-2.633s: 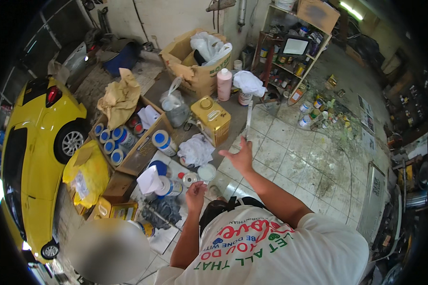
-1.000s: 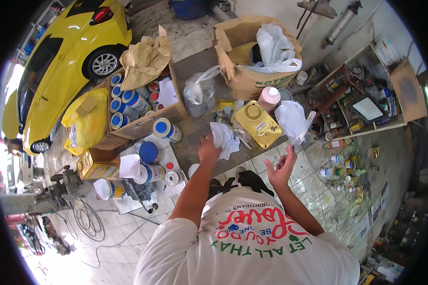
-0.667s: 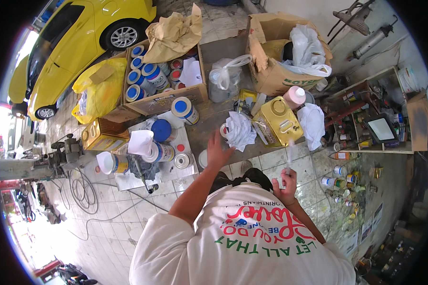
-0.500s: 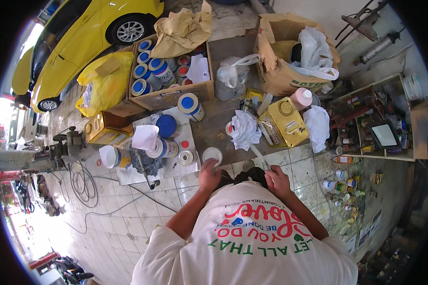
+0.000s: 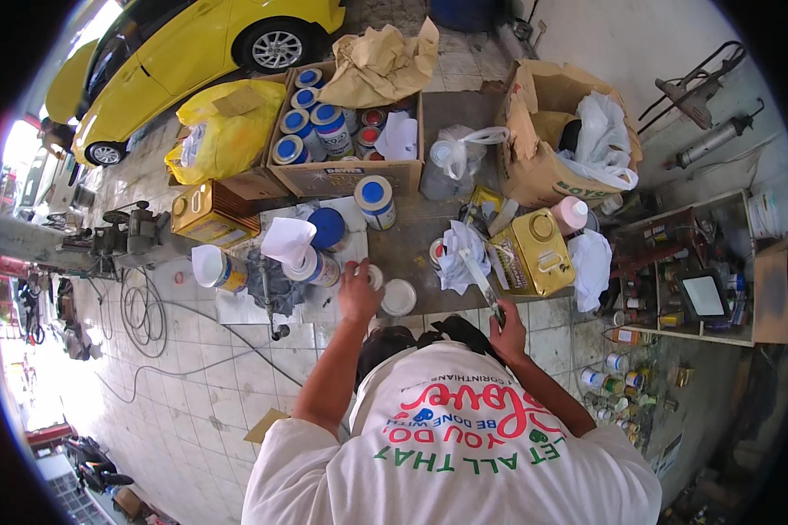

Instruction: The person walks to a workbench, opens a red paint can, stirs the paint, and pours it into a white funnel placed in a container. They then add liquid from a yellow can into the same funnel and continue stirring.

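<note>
My left hand [image 5: 357,293] is at the front edge of the work table, its fingers curled round a small round tin [image 5: 376,277] with a pale top. Just right of it lies a round white lid or shallow dish [image 5: 399,297]. In my right hand [image 5: 509,331] is a narrow flat-bladed spatula [image 5: 481,282], pointing up and left. Its tip reaches the crumpled white cloth or paper [image 5: 458,262], which partly hides a small can [image 5: 436,252]. A gold rectangular tin [image 5: 534,249] stands right of the cloth. Beyond my left hand is a blue-lidded can [image 5: 375,201].
Behind stand a carton of paint cans [image 5: 350,182] and a torn carton [image 5: 534,175] with plastic bags. Left are paper-topped cans [image 5: 315,267], a blue lid [image 5: 327,227] and a spray gun [image 5: 268,293]. A shelf [image 5: 674,324] stands right; a hose [image 5: 149,306] lies on the floor.
My left hand has moved left from the white lid to the small tin and closed on it. My right hand has raised the spatula, bringing its blade over the crumpled cloth. The view has shifted.
</note>
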Demonstrator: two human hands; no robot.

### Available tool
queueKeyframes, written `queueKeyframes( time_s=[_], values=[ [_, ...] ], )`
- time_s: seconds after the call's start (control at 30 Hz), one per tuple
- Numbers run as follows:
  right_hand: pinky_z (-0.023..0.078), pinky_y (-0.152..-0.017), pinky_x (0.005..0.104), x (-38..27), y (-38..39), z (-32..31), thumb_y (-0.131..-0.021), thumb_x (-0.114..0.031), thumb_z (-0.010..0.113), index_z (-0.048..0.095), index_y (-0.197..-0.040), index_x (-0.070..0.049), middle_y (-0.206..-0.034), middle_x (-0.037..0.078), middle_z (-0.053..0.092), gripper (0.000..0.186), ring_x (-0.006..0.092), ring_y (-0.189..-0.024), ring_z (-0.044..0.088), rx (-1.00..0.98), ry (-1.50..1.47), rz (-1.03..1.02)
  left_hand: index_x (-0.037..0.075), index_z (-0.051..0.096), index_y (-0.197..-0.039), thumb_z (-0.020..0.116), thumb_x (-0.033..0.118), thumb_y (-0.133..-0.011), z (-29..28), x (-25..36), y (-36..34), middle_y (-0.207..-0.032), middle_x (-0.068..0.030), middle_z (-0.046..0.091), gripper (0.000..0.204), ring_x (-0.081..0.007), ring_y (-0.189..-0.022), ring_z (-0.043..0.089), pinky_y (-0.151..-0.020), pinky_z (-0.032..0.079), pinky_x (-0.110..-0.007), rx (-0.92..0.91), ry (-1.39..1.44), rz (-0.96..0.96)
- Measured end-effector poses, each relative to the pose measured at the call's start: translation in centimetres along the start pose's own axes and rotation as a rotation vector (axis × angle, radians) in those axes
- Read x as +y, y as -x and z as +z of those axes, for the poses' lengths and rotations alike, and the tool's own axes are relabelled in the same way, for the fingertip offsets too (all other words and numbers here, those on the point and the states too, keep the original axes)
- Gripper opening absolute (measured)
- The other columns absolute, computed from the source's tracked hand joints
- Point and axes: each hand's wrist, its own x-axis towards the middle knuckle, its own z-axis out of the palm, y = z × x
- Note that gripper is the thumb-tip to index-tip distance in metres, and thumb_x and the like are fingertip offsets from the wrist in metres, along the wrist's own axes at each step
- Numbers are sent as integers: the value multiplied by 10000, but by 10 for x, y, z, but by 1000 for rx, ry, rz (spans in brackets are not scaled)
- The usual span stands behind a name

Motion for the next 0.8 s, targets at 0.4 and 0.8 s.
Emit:
queueKeyframes(
  time_s=[0.4,0.8],
  values=[
    [564,-845,439,2,39,-13,-914,-83,690,553,-1343,-67,-1166,199,681,450,370,-995,706,-73,18,173,200,397,-1561,836,179,-801,88,66,-99,-1460,-148,479,879,-352,-1340,530,-1098,498,-483,-102,8,168],
    [571,-860,457,2,45,-11,-896,-84,713,565,-1330,-78,-1173,199,688,459,398,-1009,710,-66,45,171,114,694,-1099,731,219,-857,50,-60,-76,-1160,-103,667,267,-339,-1107,661,-927,522,-465,-192,-486,81]
  ],
)
